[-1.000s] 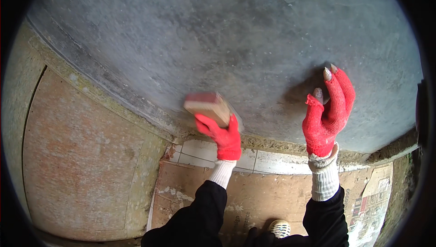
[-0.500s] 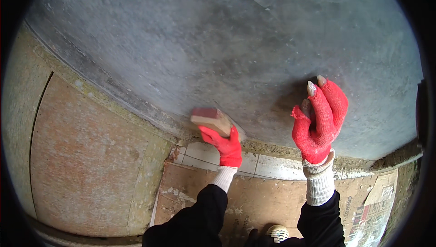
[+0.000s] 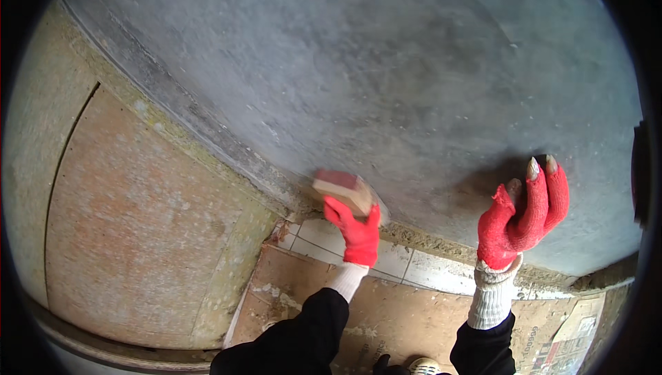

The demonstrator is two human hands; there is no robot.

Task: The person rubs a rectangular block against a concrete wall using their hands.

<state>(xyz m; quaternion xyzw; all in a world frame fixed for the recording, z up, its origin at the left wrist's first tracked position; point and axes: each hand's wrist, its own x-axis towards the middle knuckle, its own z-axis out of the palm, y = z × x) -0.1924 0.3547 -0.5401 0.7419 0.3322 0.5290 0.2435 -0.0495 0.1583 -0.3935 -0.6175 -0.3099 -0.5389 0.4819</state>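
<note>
My left hand (image 3: 355, 233), in a red-palmed knit glove with a white cuff, is closed around a wooden sanding block (image 3: 345, 192). The block has a dark red face, looks slightly blurred, and lies against the low part of a grey plastered wall (image 3: 358, 92), near the corner. Off to the right, my right hand (image 3: 527, 220) wears a matching glove with bare fingertips poking through. Its fingers are bent and somewhat apart, with the tips at the wall surface and a shadow beside them. Nothing shows in that hand.
A worn wooden board (image 3: 138, 223) with a dark seam stands at the left, meeting the wall in a corner. Below the wall runs a rough ledge with white tiles (image 3: 441, 275). Stained cardboard (image 3: 407, 313) covers the floor, with a shoe tip (image 3: 424, 367) on it.
The whole view has shifted, so wall, board and both hands sit farther right or lower. The sanding block stays in my left hand near the same spot by the corner.
</note>
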